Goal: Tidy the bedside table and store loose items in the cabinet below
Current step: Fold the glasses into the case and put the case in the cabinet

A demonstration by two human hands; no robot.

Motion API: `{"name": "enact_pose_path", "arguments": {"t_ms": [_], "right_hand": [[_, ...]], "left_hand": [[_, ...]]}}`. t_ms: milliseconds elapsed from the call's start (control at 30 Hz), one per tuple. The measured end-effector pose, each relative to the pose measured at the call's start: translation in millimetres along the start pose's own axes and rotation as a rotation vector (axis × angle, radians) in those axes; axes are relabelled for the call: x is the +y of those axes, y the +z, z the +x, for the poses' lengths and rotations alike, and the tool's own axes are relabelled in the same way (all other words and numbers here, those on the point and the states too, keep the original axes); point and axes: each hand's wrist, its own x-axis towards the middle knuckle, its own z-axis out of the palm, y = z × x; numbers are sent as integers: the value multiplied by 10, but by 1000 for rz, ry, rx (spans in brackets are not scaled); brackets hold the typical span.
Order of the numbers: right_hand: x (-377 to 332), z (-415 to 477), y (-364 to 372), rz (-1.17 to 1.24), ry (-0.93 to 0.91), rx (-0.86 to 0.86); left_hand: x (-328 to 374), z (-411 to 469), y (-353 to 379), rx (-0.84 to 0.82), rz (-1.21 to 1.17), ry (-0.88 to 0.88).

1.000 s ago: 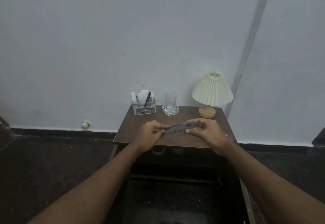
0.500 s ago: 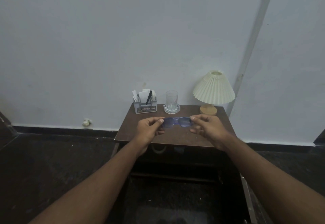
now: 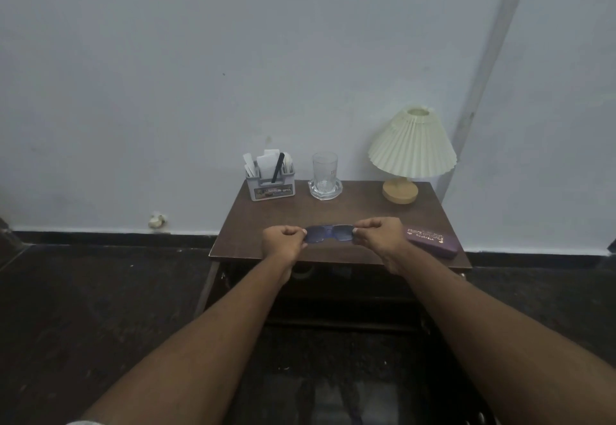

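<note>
A pair of blue-tinted glasses (image 3: 328, 234) is held level over the front half of the brown bedside table (image 3: 263, 221). My left hand (image 3: 283, 241) pinches its left end and my right hand (image 3: 380, 234) pinches its right end, both with fingers curled. A purple glasses case (image 3: 431, 241) with gold lettering lies closed on the table just right of my right hand. The cabinet (image 3: 333, 291) under the tabletop is dark, and its inside is hard to make out.
At the back of the table stand a grey organiser (image 3: 271, 179) with papers and a black pen, a drinking glass (image 3: 325, 174) on a glass coaster, and a cream pleated lamp (image 3: 411, 151). The wall is directly behind; dark floor lies all around.
The glasses have turned from edge-on to lenses facing me and moved slightly farther over the table. The purple case has come into view beside my right hand.
</note>
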Motion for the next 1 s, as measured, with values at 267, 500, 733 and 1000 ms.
{"name": "enact_pose_path", "arguments": {"t_ms": [267,500,733,1000], "right_hand": [[433,492,178,-134,11,55],[562,662,400,-235,-48,122],[567,659,392,-286,-67,101],[349,401,28,-193,-114,81]], "left_hand": [[-259,352,52,0,105,-14],[-382,600,95,85,212,34],[-352,584,108,106,282,40],[-18,213,234,103,421,355]]}}
